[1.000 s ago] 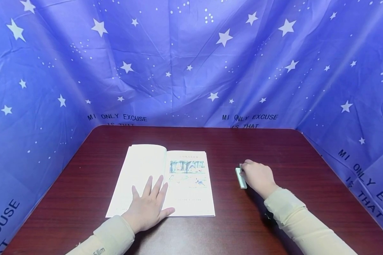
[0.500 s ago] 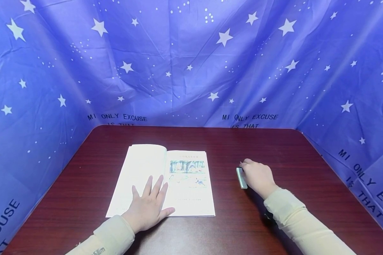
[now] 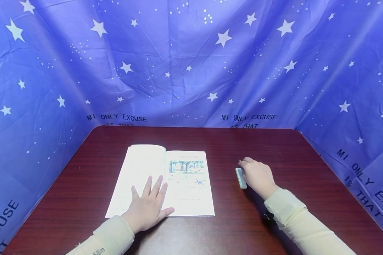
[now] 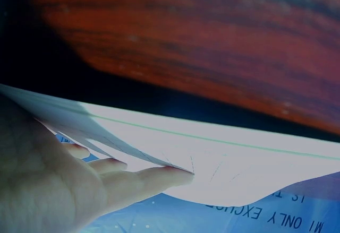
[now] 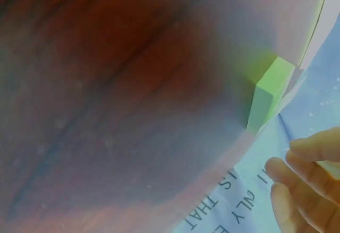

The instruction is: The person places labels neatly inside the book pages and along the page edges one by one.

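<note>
My left hand lies with spread, straight fingers on the open book, across the lower part of its left page and the fold. In the left wrist view the fingers rest against the page. To the right of the book sits a small light-green sticky note pad. Just over its right side is my right hand, fingers curled, thumb and forefinger together. The right wrist view shows the pad apart from the fingertips. A yellow-green sliver, seemingly a sticky note, shows between thumb and finger; most of it is hidden.
The dark red-brown wooden table carries the book and the pad. A blue curtain with white stars and printed letters hangs around its back and sides.
The right fingertips have risen slightly at the pad's far end, and the green flap seen there a second ago no longer shows. The left hand and the book stay where they were.
</note>
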`<state>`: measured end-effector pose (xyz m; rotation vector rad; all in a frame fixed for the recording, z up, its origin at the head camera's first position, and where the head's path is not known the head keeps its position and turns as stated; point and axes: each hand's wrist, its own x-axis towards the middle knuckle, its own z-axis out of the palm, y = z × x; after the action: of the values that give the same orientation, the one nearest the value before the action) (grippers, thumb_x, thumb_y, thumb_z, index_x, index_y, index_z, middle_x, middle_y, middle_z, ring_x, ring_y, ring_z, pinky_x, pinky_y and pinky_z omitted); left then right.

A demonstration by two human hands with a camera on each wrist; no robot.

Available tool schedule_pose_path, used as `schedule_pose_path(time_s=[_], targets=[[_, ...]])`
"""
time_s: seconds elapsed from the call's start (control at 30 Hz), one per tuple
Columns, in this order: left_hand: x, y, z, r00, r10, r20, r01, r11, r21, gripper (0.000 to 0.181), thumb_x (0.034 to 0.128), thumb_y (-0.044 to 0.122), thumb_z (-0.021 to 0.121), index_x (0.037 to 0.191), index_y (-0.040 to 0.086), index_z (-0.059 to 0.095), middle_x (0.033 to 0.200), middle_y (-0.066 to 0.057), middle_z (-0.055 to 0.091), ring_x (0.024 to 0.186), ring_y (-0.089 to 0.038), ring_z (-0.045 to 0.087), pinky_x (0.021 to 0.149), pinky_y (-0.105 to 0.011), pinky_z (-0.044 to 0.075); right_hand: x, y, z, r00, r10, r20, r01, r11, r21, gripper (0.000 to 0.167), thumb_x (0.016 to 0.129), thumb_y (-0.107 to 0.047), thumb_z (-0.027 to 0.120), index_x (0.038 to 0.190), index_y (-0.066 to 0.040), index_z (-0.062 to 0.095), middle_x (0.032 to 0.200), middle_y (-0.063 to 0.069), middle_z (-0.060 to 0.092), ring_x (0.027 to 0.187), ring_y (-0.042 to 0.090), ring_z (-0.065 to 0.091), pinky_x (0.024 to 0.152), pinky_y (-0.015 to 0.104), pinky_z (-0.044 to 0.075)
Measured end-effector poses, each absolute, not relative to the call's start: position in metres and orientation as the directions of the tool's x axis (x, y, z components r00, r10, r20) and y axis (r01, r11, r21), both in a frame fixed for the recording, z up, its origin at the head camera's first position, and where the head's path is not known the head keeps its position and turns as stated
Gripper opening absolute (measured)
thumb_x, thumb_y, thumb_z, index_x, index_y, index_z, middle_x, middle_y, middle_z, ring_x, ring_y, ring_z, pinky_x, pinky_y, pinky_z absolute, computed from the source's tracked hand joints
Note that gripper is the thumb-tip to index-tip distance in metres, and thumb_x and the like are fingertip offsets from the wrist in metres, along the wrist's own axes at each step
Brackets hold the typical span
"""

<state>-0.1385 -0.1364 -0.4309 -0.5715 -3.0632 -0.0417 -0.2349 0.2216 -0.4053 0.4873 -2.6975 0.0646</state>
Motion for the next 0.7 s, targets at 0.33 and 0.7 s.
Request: schedule_pose_path(time_s=[0.33, 0.7], targets=[[-0.1378, -0.1364, -0.4305, -0.933, 0.359, 0.022, 0.359, 0.933, 0.027, 0.078, 0.0964, 0.064, 0.042, 0.150, 0.007, 0.041, 0.162, -0.012, 0.029, 0.148, -0.044, 0.026, 0.095, -0.083, 0.028, -0.2334, 0.2189, -0.4042, -0.850, -0.339, 0.404, -0.379, 0.925, -0.022, 0.023, 0.082, -0.002, 0.069, 0.103, -0.005, 0.077, 0.101, 0.008, 0.074, 0.074, 0.031, 0.071, 0.049, 0.042, 0.050], [-0.1379, -0.1362, -0.4313, -0.932, 0.360, 0.038, 0.361, 0.932, 0.022, 0.078, 0.0962, 0.064, 0.043, 0.149, 0.007, 0.042, 0.162, -0.012, 0.030, 0.147, -0.044, 0.027, 0.095, -0.083, 0.028, -0.2295, 0.2115, -0.4016, -0.825, -0.349, 0.444, -0.400, 0.916, -0.025, 0.020, 0.081, -0.002, 0.070, 0.099, -0.008, 0.077, 0.095, 0.003, 0.073, 0.067, 0.029, 0.070, 0.046, 0.040, 0.047]])
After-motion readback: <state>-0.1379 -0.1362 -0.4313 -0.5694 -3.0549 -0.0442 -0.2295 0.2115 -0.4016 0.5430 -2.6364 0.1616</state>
